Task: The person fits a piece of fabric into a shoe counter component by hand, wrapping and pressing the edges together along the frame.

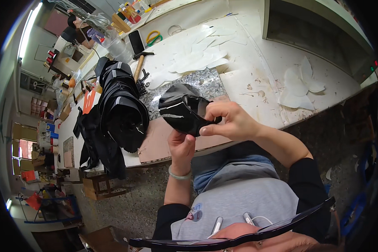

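Observation:
A glossy black shoe upper (176, 105) is held up over the table's near edge, between my two hands. My left hand (182, 147) grips its lower edge from below, thumb raised against it and the other fingers hidden behind. With fingers bent and thumb pressed in, my right hand (231, 122) pinches the right-hand rim near the opening. Beneath the upper lies a speckled stone slab (214, 82), next to a pinkish board (155, 140). To the left, a long nested stack of similar black uppers (124, 113) rests on the table.
Behind the stack lie a hammer (139, 67), a black phone (135, 42) and scissors with yellow and green handles (153, 38). Thin white cut pieces (197, 54) spread across the back; more white pieces (296, 88) lie at right. A grey-sided box (315, 33) stands at far right.

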`<action>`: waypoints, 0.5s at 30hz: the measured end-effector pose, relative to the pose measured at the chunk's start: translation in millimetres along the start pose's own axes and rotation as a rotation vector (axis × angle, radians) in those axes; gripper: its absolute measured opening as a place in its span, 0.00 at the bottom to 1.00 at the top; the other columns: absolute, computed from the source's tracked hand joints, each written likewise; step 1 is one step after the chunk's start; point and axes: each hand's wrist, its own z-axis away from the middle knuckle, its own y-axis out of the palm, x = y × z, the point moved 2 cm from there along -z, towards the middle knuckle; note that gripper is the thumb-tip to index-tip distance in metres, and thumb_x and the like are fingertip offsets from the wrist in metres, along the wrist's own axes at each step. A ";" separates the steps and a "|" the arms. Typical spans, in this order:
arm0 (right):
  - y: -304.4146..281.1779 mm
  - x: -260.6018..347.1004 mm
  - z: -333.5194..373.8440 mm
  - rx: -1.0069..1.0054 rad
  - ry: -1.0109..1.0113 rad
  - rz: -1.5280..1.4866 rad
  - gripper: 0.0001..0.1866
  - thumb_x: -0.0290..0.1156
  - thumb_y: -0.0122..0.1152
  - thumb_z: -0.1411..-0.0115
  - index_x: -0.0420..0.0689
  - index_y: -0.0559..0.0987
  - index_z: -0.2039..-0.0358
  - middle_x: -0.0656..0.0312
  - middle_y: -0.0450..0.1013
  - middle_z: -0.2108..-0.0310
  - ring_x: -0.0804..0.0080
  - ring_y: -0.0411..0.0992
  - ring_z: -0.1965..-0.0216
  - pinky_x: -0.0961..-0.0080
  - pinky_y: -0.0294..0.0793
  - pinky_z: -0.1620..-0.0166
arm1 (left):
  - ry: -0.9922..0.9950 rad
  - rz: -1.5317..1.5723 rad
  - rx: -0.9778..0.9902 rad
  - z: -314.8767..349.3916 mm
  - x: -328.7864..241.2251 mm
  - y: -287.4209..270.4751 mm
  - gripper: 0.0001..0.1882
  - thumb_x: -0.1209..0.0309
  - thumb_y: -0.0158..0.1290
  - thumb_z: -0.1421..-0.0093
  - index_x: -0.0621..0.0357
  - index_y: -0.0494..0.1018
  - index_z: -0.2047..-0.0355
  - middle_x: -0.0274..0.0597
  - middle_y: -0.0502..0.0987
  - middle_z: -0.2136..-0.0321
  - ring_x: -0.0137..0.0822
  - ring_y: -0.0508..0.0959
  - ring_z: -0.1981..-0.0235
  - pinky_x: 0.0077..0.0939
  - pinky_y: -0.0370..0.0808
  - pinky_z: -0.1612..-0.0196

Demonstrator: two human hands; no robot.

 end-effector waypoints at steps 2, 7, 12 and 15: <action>8.6 1.5 1.3 -0.178 -0.097 0.089 0.17 0.40 0.72 0.47 0.40 0.77 0.77 0.59 0.70 0.81 0.71 0.66 0.75 0.73 0.66 0.70 | 0.013 0.045 -0.027 1.7 0.8 3.7 0.26 0.61 0.61 0.40 0.67 0.70 0.48 0.45 0.77 0.52 0.37 0.78 0.52 0.34 0.72 0.45; -7.0 23.8 -29.4 -0.128 0.117 0.005 0.15 0.39 0.69 0.41 0.38 0.79 0.68 0.69 0.71 0.77 0.85 0.65 0.73 0.82 0.66 0.71 | 0.042 0.043 -0.042 -47.3 -34.2 28.9 0.32 0.53 0.60 0.41 0.70 0.68 0.49 0.44 0.77 0.55 0.34 0.78 0.54 0.30 0.76 0.49; -35.2 54.8 -68.6 -0.057 0.046 -0.348 0.19 0.41 0.66 0.39 0.35 0.79 0.62 0.68 0.75 0.73 0.85 0.69 0.70 0.84 0.71 0.67 | -0.002 -0.047 0.127 -99.6 -81.4 67.4 0.23 0.73 0.58 0.38 0.70 0.66 0.46 0.46 0.76 0.52 0.32 0.77 0.53 0.27 0.75 0.49; -42.2 67.4 -64.5 0.093 0.004 -0.328 0.15 0.35 0.67 0.39 0.34 0.79 0.61 0.64 0.78 0.68 0.83 0.73 0.65 0.83 0.74 0.61 | -0.142 0.003 0.159 -122.8 -88.6 55.4 0.22 0.67 0.58 0.36 0.70 0.68 0.48 0.45 0.79 0.57 0.32 0.80 0.60 0.25 0.77 0.52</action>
